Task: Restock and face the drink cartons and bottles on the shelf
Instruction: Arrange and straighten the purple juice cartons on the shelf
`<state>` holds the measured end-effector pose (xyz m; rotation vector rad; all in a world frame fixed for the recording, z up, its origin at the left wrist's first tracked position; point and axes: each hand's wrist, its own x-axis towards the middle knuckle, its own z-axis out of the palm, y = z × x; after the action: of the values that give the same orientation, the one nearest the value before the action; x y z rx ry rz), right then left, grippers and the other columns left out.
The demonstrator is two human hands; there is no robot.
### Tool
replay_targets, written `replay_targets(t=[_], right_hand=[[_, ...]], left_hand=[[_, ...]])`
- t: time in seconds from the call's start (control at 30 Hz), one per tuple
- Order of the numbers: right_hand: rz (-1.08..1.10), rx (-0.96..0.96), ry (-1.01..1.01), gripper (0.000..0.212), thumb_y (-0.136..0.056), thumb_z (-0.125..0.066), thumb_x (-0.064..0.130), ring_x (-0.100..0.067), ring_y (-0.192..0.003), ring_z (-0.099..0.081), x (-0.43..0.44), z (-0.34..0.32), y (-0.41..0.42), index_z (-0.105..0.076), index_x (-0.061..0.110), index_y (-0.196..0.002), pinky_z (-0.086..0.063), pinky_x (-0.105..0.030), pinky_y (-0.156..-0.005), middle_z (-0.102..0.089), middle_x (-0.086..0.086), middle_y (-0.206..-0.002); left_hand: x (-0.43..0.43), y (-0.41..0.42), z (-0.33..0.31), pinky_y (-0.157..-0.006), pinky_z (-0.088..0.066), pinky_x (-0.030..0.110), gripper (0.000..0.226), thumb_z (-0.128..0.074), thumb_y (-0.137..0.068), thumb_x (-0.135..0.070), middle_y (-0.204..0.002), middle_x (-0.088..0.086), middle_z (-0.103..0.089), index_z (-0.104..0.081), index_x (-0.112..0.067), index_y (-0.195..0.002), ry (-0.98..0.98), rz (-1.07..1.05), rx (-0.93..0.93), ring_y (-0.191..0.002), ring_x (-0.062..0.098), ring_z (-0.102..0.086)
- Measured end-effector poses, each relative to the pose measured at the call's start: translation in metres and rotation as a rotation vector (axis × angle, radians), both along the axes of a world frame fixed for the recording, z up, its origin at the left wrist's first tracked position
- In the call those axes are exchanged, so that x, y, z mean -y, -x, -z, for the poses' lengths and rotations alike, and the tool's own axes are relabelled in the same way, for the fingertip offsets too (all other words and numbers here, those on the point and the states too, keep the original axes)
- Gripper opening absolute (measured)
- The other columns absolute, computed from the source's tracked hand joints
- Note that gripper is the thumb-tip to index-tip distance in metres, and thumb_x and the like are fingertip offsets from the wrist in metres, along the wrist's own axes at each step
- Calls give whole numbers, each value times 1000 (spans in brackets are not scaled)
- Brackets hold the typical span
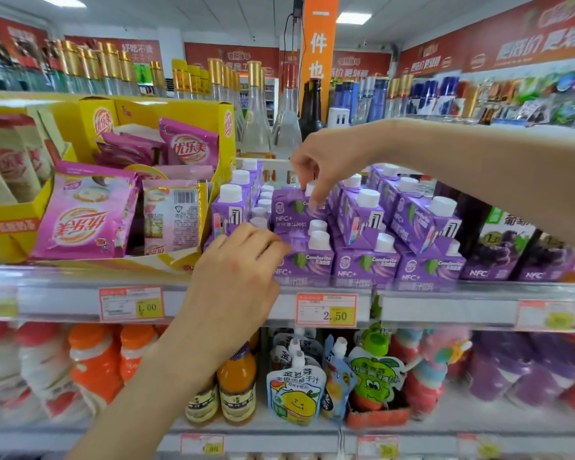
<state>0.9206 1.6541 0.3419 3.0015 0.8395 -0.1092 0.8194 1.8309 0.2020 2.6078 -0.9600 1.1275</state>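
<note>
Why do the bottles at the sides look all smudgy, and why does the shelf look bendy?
Head view: the wide lens keeps the middle sharp, so the purple NFC+ cartons and the 2.50 price tag read clearly; toward the edges it smears, as on the orange-capped bottles lower left; the same lens bows the shelf rail; the ceiling lights glare white.

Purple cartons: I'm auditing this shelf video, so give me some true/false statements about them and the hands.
1. The right hand grips a stacked carton at its top. True.
2. The left hand holds a bottle. False: its fingers touch a front carton.
3. The cartons' caps are white. True.
4. The tag below the cartons reads 1.00. False: it reads 2.50.
5. Pink sachets lie right of the cartons. False: they lie left, in a yellow box.
</note>
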Motion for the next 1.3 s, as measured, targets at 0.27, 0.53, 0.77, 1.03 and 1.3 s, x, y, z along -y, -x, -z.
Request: replay_targets(t=[0.27, 0.53, 0.77, 1.03, 1.3], right_hand=[[-14, -45, -25, 15, -72, -82, 25, 3, -64, -59, 5, 12, -6, -67, 21, -75, -41, -5, -55, -66, 15, -68], [-43, -107, 49, 11, -80, -75, 19, 18, -63, -55, 6, 16, -14, -74, 23, -90, -38, 0, -60, -63, 29, -60], [-20, -64, 79, 20, -81, -74, 15, 11, -64, -59, 7, 5, -26, -71, 24, -99, -44, -9, -65, -66, 16, -77], [-45, -2, 208, 15, -80, -73, 14, -4, -72, -55, -2, 22, -37, -70, 20, -93, -40, -17, -62, -61, 10, -78], [-55, 29, 32, 15, -80, -75, 24, 9, -75, -61, 2, -1, -21, -72, 24, -94, -38, -5, -65, -69, 14, -83]], left_hand=[[2, 3, 1, -66, -50, 36, 35, -41, -75, -13, -95, 2, -65, -67, -10, -98, 20, -13, -12, -87, 24, -58], [2, 1, 1, -65, -51, 39, 35, -40, -76, -14, -93, 2, -65, -67, -10, -97, 43, 3, 3, -86, 24, -59], [3, -1, 1, -63, -51, 38, 35, -39, -76, -14, -90, 2, -64, -67, -10, -97, 54, 7, 11, -84, 23, -58], [4, -1, 3, -63, -51, 35, 35, -39, -75, -14, -89, 2, -64, -67, -10, -96, 99, 27, 21, -84, 21, -54], [5, -1, 6, -64, -49, 32, 33, -41, -76, -13, -91, 1, -63, -66, -10, -97, 129, 19, 29, -86, 20, -52]])
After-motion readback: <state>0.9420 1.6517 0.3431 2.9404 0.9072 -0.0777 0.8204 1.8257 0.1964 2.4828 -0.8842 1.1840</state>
